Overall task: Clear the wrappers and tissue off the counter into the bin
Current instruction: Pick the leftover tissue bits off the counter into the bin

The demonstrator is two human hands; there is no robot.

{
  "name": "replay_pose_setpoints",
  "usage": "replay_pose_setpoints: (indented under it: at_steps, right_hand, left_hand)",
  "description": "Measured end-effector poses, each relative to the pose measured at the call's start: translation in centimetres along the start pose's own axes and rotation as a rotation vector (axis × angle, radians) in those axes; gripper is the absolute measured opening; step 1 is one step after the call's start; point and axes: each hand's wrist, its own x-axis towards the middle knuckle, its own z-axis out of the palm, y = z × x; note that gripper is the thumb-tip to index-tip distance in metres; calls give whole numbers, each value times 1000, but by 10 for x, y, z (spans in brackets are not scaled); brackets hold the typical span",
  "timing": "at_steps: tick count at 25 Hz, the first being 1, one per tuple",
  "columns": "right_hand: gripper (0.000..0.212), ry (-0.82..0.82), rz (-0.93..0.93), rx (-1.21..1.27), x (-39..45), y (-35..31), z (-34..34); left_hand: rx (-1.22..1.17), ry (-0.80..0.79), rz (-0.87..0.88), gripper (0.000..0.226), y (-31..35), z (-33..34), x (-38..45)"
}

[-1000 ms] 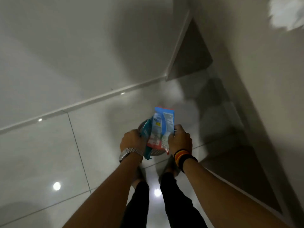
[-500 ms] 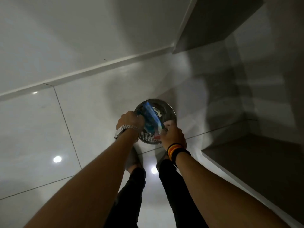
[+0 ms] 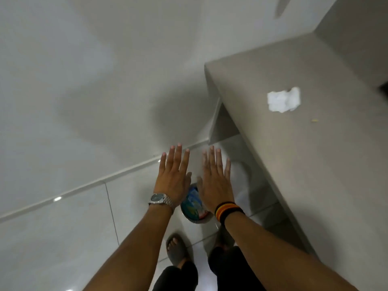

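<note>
A small round metal bin (image 3: 198, 221) stands on the floor between and below my wrists. Blue wrappers (image 3: 192, 204) lie inside it, partly hidden by my hands. My left hand (image 3: 173, 175), with a silver watch on the wrist, is flat and spread above the bin, holding nothing. My right hand (image 3: 216, 179), with a striped wristband, is spread beside it, also empty. A crumpled white tissue (image 3: 283, 100) lies on the beige counter (image 3: 304, 164) to the upper right, well away from both hands.
The counter fills the right side, its edge running down toward me. A small yellowish crumb (image 3: 314, 120) lies near the tissue. Glossy white floor tiles (image 3: 63, 238) and a white wall (image 3: 84, 80) lie to the left. My sandalled foot (image 3: 176, 248) stands just behind the bin.
Both hands pushed the blue wrappers down into the bin, then let go and lifted up with fingers spread. The view tilted up, bringing the counter and tissue into sight.
</note>
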Motion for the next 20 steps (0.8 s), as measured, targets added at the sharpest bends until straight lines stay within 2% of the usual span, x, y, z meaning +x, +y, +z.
replay_pose_setpoints:
  at_steps: [4, 8, 10, 13, 16, 20]
  right_hand:
    - [82, 159, 110, -5, -5, -6, -102]
    - [74, 242, 306, -1, 1, 42, -172]
    - [65, 274, 438, 61, -6, 81, -195]
    - [51, 318, 623, 106, -45, 154, -214]
    - [52, 238, 862, 36, -87, 228, -223]
    - [69, 22, 1101, 43, -110, 298, -227]
  left_hand:
    - [1, 138, 139, 73, 34, -108, 25]
    - [-35, 171, 279, 66, 83, -170, 71]
    - [-66, 134, 317, 55, 112, -181, 92]
    - [-46, -15, 333, 45, 162, -175, 125]
    - [-50, -114, 326, 47, 206, -155, 161]
    - [122, -178, 422, 69, 252, -131, 207]
